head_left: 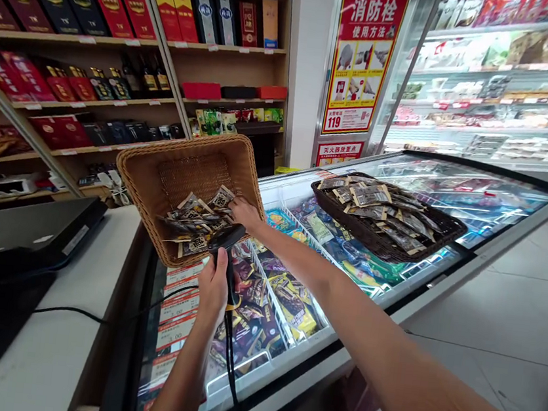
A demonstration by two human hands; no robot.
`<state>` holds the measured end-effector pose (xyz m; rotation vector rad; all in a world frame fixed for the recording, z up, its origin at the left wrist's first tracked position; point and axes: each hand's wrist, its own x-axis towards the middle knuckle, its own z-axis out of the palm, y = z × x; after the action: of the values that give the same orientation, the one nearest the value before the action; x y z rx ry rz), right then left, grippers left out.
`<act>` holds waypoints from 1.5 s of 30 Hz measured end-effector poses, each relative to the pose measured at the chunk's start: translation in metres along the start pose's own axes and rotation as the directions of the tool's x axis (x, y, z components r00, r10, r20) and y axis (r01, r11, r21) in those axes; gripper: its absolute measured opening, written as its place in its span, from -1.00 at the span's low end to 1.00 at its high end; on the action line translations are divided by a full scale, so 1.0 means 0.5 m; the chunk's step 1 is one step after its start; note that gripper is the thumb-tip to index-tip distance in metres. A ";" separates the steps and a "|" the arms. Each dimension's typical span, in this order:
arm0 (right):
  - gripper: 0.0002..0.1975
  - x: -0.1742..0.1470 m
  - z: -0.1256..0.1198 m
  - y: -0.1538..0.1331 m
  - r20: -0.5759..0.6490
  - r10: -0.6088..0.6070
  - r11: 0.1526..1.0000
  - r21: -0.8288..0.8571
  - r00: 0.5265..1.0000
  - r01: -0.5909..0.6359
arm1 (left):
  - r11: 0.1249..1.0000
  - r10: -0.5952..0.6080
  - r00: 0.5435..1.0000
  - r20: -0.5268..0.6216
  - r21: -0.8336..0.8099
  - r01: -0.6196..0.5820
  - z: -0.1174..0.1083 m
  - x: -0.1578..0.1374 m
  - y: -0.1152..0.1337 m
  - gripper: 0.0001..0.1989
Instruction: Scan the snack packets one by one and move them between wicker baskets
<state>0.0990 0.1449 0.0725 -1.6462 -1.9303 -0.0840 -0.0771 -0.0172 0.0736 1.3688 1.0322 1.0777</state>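
Note:
My left hand (214, 286) is closed round the handle of a black barcode scanner (227, 237), its cable running down toward me. The scanner's head is in front of the lower right part of a tan wicker basket (134, 173), which is tilted so that its inside faces me. Small snack packets (189, 212) lie heaped in it. My right hand (246, 215) reaches over the basket's right side, fingers pinched at the edge of one packet (222, 197). Farther right, a dark brown wicker basket (382, 247) holds more similar packets (371, 195).
Both baskets rest on a glass-topped chest freezer (493, 237) with wrapped ice creams inside. At left stands a white counter (58, 313) with a black device (18, 229) and a cable. Shelves of boxes (111, 5) and a lit refrigerated case (495, 92) are behind.

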 end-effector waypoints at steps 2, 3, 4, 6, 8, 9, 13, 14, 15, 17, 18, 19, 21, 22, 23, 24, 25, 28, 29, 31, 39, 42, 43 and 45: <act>-0.79 -0.055 -0.025 0.019 -0.112 0.112 0.989 0.110 0.987 -0.100 | 0.999 -0.010 1.000 -0.010 -0.037 0.009 0.002 -0.001 0.002 -0.29; -0.81 -0.088 -0.040 0.032 -0.161 0.185 0.971 0.181 0.970 -0.155 | 0.999 -0.012 1.000 -0.012 -0.052 0.011 0.003 0.000 0.003 -0.29; -0.83 -0.123 -0.055 0.047 -0.196 0.262 0.942 0.263 0.945 -0.207 | 0.998 -0.011 1.000 0.004 -0.059 0.011 0.004 0.000 0.003 -0.29; -0.87 -0.194 -0.083 0.080 -0.213 0.423 0.840 0.457 0.881 -0.293 | 0.998 -0.007 0.999 0.046 -0.061 0.010 0.006 0.002 0.000 -0.30; -0.87 -0.249 -0.103 0.113 -0.150 0.574 0.667 0.656 0.805 -0.354 | 0.999 -0.014 0.995 0.103 -0.034 0.018 0.006 0.004 -0.004 -0.30; -0.84 -0.267 -0.109 0.128 -0.095 0.639 0.558 0.741 0.764 -0.374 | 1.000 -0.025 0.989 0.146 -0.007 0.027 0.006 0.004 -0.006 -0.30; -0.70 -0.281 -0.111 0.166 0.089 0.752 0.214 0.905 0.653 -0.369 | 0.991 -0.084 0.935 0.344 0.124 0.044 0.006 0.000 -0.010 -0.28; -0.69 -0.277 -0.109 0.169 0.104 0.757 0.180 0.916 0.645 -0.359 | 0.988 -0.093 0.921 0.378 0.146 0.040 0.007 -0.002 -0.010 -0.28; -0.69 -0.273 -0.106 0.171 0.112 0.756 0.165 0.921 0.645 -0.353 | 0.986 -0.099 0.910 0.402 0.165 0.035 0.007 -0.004 -0.010 -0.28; -0.71 -0.269 -0.104 0.170 0.117 0.751 0.160 0.923 0.650 -0.351 | 0.982 -0.103 0.899 0.427 0.188 0.023 0.009 -0.006 -0.009 -0.28; -0.73 -0.269 -0.105 0.169 0.120 0.747 0.158 0.924 0.655 -0.349 | 0.981 -0.099 0.898 0.429 0.194 0.015 0.010 -0.007 -0.009 -0.28; -0.75 -0.270 -0.106 0.168 0.121 0.745 0.153 0.926 0.656 -0.345 | 0.980 -0.095 0.898 0.429 0.199 0.008 0.011 -0.007 -0.009 -0.28; -0.78 -0.272 -0.112 0.167 0.118 0.746 0.139 0.935 0.655 -0.326 | 0.977 -0.084 0.901 0.426 0.211 -0.009 0.012 -0.007 -0.008 -0.29; -0.79 -0.273 -0.116 0.167 0.116 0.747 0.132 0.939 0.655 -0.317 | 0.976 -0.076 0.902 0.424 0.218 -0.020 0.012 -0.006 -0.007 -0.29; -0.80 -0.274 -0.119 0.167 0.114 0.749 0.126 0.943 0.653 -0.309 | 0.974 -0.070 0.903 0.425 0.224 -0.030 0.011 -0.005 -0.007 -0.29; -0.82 -0.275 -0.122 0.168 0.112 0.750 0.124 0.945 0.652 -0.304 | 0.973 -0.064 0.902 0.427 0.228 -0.038 0.010 -0.004 -0.007 -0.30; -0.84 -0.276 -0.124 0.169 0.113 0.748 0.122 0.945 0.654 -0.303 | 0.972 -0.060 0.901 0.429 0.229 -0.044 0.009 -0.003 -0.008 -0.31; -0.90 -0.280 -0.128 0.172 0.126 0.735 0.117 0.944 0.666 -0.308 | 0.974 -0.060 0.895 0.442 0.224 -0.046 0.005 0.000 -0.011 -0.33; -0.92 -0.282 -0.129 0.173 0.129 0.732 0.116 0.944 0.669 -0.309 | 0.975 -0.059 0.895 0.442 0.219 -0.044 0.005 0.001 -0.013 -0.33; -0.92 -0.283 -0.130 0.174 0.130 0.737 0.114 0.943 0.663 -0.312 | 0.978 -0.048 0.900 0.432 0.204 -0.046 0.005 0.003 -0.018 -0.35; -0.82 -0.273 -0.137 0.166 0.143 0.774 0.092 0.938 0.617 -0.333 | 0.976 -0.029 0.914 0.405 0.209 -0.061 0.009 0.001 -0.015 -0.37; -0.81 -0.274 -0.144 0.162 0.152 0.773 0.083 0.939 0.616 -0.335 | 0.975 -0.040 0.912 0.409 0.217 -0.054 0.013 -0.003 -0.006 -0.33; -0.80 -0.274 -0.146 0.160 0.152 0.772 0.081 0.939 0.617 -0.333 | 0.975 -0.044 0.912 0.408 0.216 -0.049 0.014 -0.004 -0.005 -0.31; -0.80 -0.273 -0.150 0.157 0.144 0.776 0.083 0.942 0.614 -0.326 | 0.977 -0.048 0.916 0.399 0.211 -0.041 0.016 -0.005 -0.004 -0.29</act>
<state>0.2083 0.0116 0.0443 -1.2180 -0.5089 0.8202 -0.0699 -0.0211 0.0714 1.6782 0.8579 0.6497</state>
